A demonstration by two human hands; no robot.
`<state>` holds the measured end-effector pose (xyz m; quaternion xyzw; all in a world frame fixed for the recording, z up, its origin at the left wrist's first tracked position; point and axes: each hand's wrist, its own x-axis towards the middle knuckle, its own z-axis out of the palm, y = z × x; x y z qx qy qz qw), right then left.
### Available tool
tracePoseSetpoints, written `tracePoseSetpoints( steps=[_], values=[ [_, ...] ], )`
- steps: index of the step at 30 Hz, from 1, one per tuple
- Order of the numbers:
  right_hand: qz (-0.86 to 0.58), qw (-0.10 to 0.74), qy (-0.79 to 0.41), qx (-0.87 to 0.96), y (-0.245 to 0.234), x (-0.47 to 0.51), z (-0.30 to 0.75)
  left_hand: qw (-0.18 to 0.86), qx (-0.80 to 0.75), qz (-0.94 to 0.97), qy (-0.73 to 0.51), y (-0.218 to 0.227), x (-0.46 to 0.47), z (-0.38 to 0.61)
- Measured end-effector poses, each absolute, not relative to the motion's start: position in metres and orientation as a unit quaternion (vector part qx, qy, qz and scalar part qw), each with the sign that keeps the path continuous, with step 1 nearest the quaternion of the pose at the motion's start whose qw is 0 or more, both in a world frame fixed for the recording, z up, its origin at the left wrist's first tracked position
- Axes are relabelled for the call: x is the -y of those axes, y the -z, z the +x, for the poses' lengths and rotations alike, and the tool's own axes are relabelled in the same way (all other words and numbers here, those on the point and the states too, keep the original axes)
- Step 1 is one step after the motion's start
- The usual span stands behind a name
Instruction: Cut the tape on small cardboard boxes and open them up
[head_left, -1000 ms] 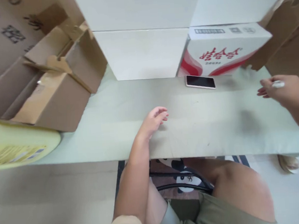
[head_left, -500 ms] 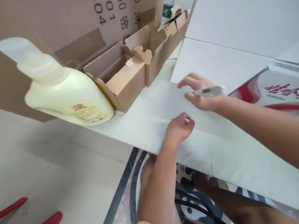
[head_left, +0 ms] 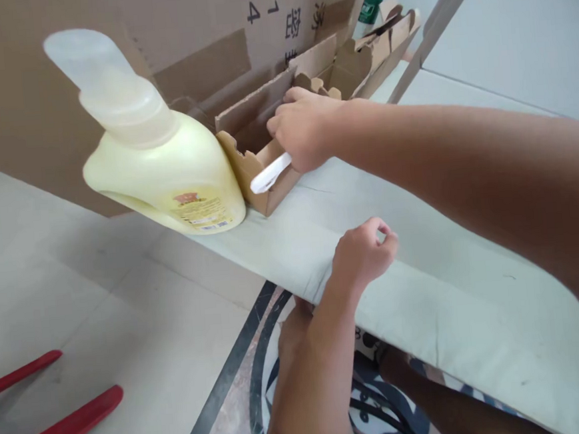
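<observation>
The tool [head_left: 270, 174] is slim and white, with a rounded, slightly flattened end and a small darker slot near it; the rest is hidden in the grip, so its full shape cannot be told. Its free end points down and to the left in view, toward the yellow bottle [head_left: 166, 173], and its long axis slants up and rightward into the right hand [head_left: 305, 125]. It lies in front of the upper edge of a small open cardboard box [head_left: 278, 194]; whether it touches the cardboard cannot be told.

The right hand is closed around the tool, knuckles up, with its fingertips over the box's opening. The left hand [head_left: 365, 254] hangs over the pale tabletop [head_left: 313, 208], loosely curled, thumb and forefinger bent round a small gap; whether their tips meet cannot be told.

The bottle stands just beside the box, at the tabletop's edge. Behind both rises a large printed carton [head_left: 59, 94]. Red bars [head_left: 60, 429] show over the floor [head_left: 142, 322] at lower left.
</observation>
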<state>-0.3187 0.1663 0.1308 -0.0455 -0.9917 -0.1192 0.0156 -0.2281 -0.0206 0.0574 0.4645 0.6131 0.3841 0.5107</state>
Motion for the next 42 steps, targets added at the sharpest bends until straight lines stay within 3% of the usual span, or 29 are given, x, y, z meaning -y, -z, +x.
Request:
tracePoseSetpoints(
  steps=[5, 10, 11, 14, 17, 19, 21, 23, 25, 27, 32, 38, 42],
  values=[
    [-0.091, 0.06, 0.134, 0.985, -0.143, -0.142, -0.228, 0.426, -0.638, 0.48, -0.424, -0.09, 0.046, -0.223],
    [-0.187, 0.07, 0.115, 0.973, -0.142, -0.107, -0.114, 0.505, -0.452, 0.549, -0.489, -0.142, 0.101, -0.223],
    [-0.2, 0.066, 0.111, 0.971, -0.143, -0.1, -0.088, 0.476, -0.437, 0.537, -0.542, -0.147, 0.106, -0.223],
    [-0.228, 0.083, 0.122, 0.962, -0.147, -0.079, -0.006, 0.245, -0.405, 0.414, -0.778, -0.143, 0.097, -0.225],
    [-0.431, 0.209, 0.178, 0.86, -0.145, -0.046, 0.074, 0.107, -0.377, 0.288, -0.874, -0.111, 0.055, -0.221],
    [-0.571, 0.3, 0.145, 0.75, -0.133, -0.011, 0.115, 0.199, -0.412, 0.278, -0.845, -0.082, 0.021, -0.212],
    [-0.648, 0.371, 0.003, 0.665, -0.111, 0.03, 0.138, 0.323, -0.439, 0.283, -0.789, -0.056, -0.009, -0.2],
    [-0.675, 0.466, -0.108, 0.562, -0.082, 0.067, 0.144, 0.374, -0.48, 0.32, -0.726, -0.037, -0.033, -0.187],
    [-0.696, 0.456, -0.159, 0.532, -0.052, 0.087, 0.136, 0.404, -0.511, 0.373, -0.66, -0.028, -0.05, -0.176],
    [-0.677, 0.502, -0.149, 0.517, -0.029, 0.086, 0.128, 0.438, -0.517, 0.436, -0.592, -0.024, -0.057, -0.164],
    [-0.669, 0.594, -0.134, 0.427, 0.001, 0.046, 0.147, 0.458, -0.484, 0.588, -0.46, -0.017, -0.046, -0.124],
    [-0.643, 0.565, -0.277, 0.437, 0.02, 0.041, 0.156, 0.417, -0.505, 0.643, -0.397, -0.004, -0.035, -0.107],
    [-0.62, 0.605, -0.265, 0.423, 0.014, 0.035, 0.142, 0.409, -0.508, 0.635, -0.414, 0.003, -0.025, -0.1]
  ],
)
